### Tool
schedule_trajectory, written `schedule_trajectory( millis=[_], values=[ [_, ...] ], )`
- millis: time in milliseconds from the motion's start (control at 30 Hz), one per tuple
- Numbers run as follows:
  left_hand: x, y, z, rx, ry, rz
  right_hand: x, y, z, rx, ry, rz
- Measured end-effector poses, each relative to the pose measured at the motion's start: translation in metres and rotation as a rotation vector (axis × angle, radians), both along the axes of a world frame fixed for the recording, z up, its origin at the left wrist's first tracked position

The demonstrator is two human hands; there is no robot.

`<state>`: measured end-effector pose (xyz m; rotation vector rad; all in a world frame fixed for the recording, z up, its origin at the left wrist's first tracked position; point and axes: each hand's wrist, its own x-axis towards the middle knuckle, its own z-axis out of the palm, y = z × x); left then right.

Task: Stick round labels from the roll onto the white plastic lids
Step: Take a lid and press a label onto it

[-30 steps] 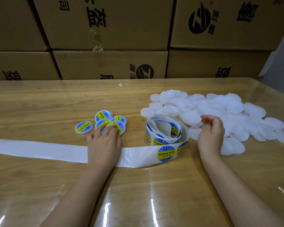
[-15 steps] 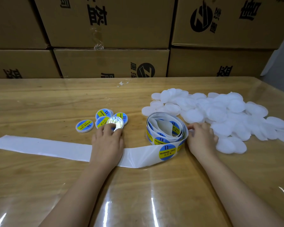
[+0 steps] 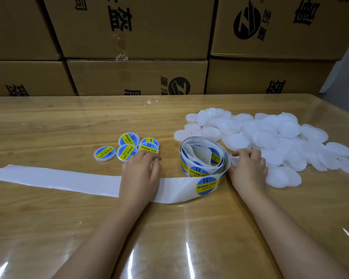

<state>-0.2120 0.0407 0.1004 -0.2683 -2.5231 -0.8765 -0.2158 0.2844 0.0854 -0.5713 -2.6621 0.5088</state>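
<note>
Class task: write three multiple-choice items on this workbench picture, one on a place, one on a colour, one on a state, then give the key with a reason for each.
1. Where do the plain white lids lie, relative to the label roll?
A. left of it
B. right of it
C. on top of it

2. What colours are the round labels?
A. red and white
B. blue and yellow
C. green and black

3. How is the backing strip that stretches left from the left hand?
A. bare
B. full of labels
C. rolled up

Key:
1 B, the pile spreads out from the roll's right side.
2 B, each blue disc bears a yellow band.
3 A, it lies flat and white, with no labels.
</note>
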Motion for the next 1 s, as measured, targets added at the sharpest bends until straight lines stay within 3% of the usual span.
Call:
schedule_trajectory(
  millis=[100, 200, 400, 467, 533, 600, 700, 833, 900, 1000],
  values=[
    [0.016, 0.019, 0.003, 0.183, 0.006, -0.196, 0.001, 0.000, -0.002, 0.058, -0.038, 0.007],
    [0.028, 0.031, -0.001, 0.195, 0.000, -0.325, 0.000, 0.001, -0.001, 0.008, -0.015, 0.021],
    [0.027, 0.032, -0.014, 0.079, -0.104, -0.310, 0.004, -0.003, 0.004, -0.351, 0.340, 0.166],
    [0.027, 0.032, -0.014, 0.053, -0.098, -0.315, 0.008, -0.009, 0.007, -0.262, 0.429, 0.303],
    [0.026, 0.033, -0.013, -0.004, -0.098, -0.345, 0.010, -0.011, 0.006, -0.132, 0.421, 0.405],
    [0.027, 0.031, -0.011, 0.019, -0.121, -0.389, 0.010, -0.008, 0.004, -0.124, 0.390, 0.416],
    [0.027, 0.023, -0.005, 0.129, -0.238, -0.428, 0.010, -0.003, 0.002, -0.216, 0.370, 0.383],
    [0.023, 0.012, 0.011, 0.272, -0.458, -0.383, 0.013, -0.003, 0.005, -0.531, 0.425, 0.293],
    [0.022, 0.016, 0.015, 0.229, -0.400, -0.364, 0.014, -0.005, 0.006, -0.677, 0.438, 0.243],
    [0.024, 0.035, 0.012, -0.010, -0.076, -0.275, 0.017, -0.007, 0.005, -0.759, 0.526, 0.160]
  ],
)
